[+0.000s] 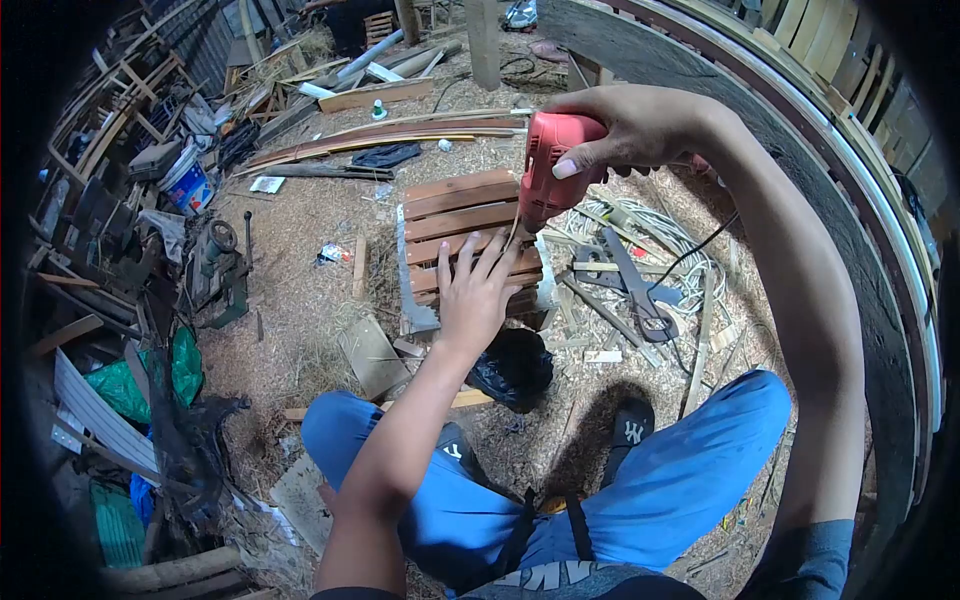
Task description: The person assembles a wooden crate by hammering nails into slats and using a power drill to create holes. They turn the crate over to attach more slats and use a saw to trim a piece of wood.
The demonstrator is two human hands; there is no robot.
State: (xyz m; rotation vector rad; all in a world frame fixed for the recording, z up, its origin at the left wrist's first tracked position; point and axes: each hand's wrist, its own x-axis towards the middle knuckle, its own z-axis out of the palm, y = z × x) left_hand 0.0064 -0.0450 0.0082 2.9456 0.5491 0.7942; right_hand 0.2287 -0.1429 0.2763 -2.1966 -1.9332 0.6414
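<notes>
A red power drill (555, 170) is gripped in my right hand (645, 125), with its nose pointing down at the right edge of a slatted wooden piece (457, 190). The brown slats lie side by side with gaps between them, over a pale block-like support (418, 318). My left hand (473, 292) rests flat on the lower slats with its fingers spread, the fingertips close to the drill's nose. The drill's tip is hard to make out against the wood.
Right of the slats lie a handsaw (635, 285), a coil of pale cable (650, 230) and wood offcuts. A black plastic bag (512, 368) sits between my knees and the slats. Long strips (400, 140) lie beyond. At left are a vise-like metal tool (220, 260) and a bucket (187, 182).
</notes>
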